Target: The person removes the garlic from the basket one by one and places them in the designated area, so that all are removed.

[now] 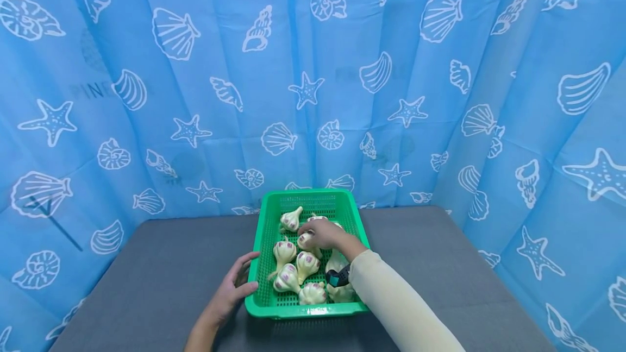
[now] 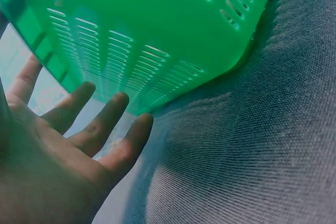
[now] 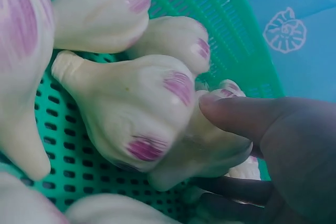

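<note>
A green plastic basket (image 1: pixel 361 227) with slotted walls holds several white garlic bulbs (image 1: pixel 285 252) marked with purple patches. My right hand (image 1: pixel 324 233) reaches into its upper middle part and grips one garlic bulb (image 1: pixel 305 241). In the right wrist view, the thumb presses on that garlic bulb (image 3: pixel 210 148) while the other fingers curl beneath it, partly hidden. At the basket's left side is my left hand (image 1: pixel 229 290), its fingers spread along the rim and outer wall. The left wrist view shows those fingers (image 2: pixel 100 132) extended beside the slotted wall.
The basket stands on a grey cloth-covered table (image 1: pixel 186 265). Behind and at the sides hangs a blue curtain (image 1: pixel 303 31) printed with white shells and starfish. A black device (image 1: pixel 338 277) sits on the right wrist, over bulbs at the basket's right side.
</note>
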A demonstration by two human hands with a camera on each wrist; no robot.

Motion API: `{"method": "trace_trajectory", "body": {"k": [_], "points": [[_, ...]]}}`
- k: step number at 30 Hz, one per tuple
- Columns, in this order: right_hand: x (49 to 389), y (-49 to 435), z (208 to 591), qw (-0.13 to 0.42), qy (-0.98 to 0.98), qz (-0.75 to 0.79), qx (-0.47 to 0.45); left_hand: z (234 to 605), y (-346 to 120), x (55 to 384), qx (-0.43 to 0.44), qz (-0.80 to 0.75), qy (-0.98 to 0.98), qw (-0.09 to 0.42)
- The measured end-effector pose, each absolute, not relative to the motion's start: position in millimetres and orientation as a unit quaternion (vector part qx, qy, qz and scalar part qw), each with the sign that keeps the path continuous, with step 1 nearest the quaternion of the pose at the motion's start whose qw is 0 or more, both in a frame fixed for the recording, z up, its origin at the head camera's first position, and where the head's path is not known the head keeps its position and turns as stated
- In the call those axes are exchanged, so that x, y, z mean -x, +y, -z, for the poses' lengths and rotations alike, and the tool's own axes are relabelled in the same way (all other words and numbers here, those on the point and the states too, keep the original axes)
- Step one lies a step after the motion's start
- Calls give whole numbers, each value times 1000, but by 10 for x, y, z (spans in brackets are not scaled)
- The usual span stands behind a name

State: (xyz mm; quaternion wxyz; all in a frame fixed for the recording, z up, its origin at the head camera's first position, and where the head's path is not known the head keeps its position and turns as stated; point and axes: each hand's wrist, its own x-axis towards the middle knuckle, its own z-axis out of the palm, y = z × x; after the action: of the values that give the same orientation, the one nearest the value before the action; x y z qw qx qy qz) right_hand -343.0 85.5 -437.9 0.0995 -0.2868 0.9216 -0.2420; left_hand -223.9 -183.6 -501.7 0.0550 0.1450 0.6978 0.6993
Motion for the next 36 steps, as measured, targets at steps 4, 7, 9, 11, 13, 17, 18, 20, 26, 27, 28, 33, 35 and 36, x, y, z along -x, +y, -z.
{"method": "trace_trajectory", "body": {"k": [4,7,9,11,13,17,18,20,26,27,28,33,35,36], "points": [[3400,927,4328,96,916,250,299,5032,-1840,2254,-138,-700,698,56],[3379,961,4301,96,914,258,297,5038,-1841,2256,-138,-697,702,56],[3370,977,4298,97,913,265,293,5036,-1840,2249,-140,-697,701,58],[3382,987,4311,101,912,277,286,5036,-1838,2242,-142,-697,701,59],[3386,1001,4310,100,909,287,286,5036,-1834,2238,-138,-699,699,60],[3367,1040,4275,91,905,299,290,5028,-1823,2228,-140,-702,696,58],[3354,1048,4259,90,904,301,291,5026,-1825,2226,-142,-702,696,59],[3330,1063,4233,88,903,306,290,5021,-1827,2217,-152,-702,693,60],[3236,1103,4127,88,898,316,293,5022,-1828,2205,-167,-703,689,59],[3225,1111,4114,88,897,316,296,5023,-1827,2205,-167,-703,689,58],[3215,1118,4102,86,897,315,299,5025,-1826,2206,-168,-703,688,57],[3158,1160,4046,85,889,322,316,5032,-1818,2210,-163,-708,685,57],[3126,1179,4024,84,882,333,323,5030,-1812,2211,-158,-708,686,58],[3109,1190,4015,83,877,341,328,5028,-1808,2212,-155,-708,687,59]]}}
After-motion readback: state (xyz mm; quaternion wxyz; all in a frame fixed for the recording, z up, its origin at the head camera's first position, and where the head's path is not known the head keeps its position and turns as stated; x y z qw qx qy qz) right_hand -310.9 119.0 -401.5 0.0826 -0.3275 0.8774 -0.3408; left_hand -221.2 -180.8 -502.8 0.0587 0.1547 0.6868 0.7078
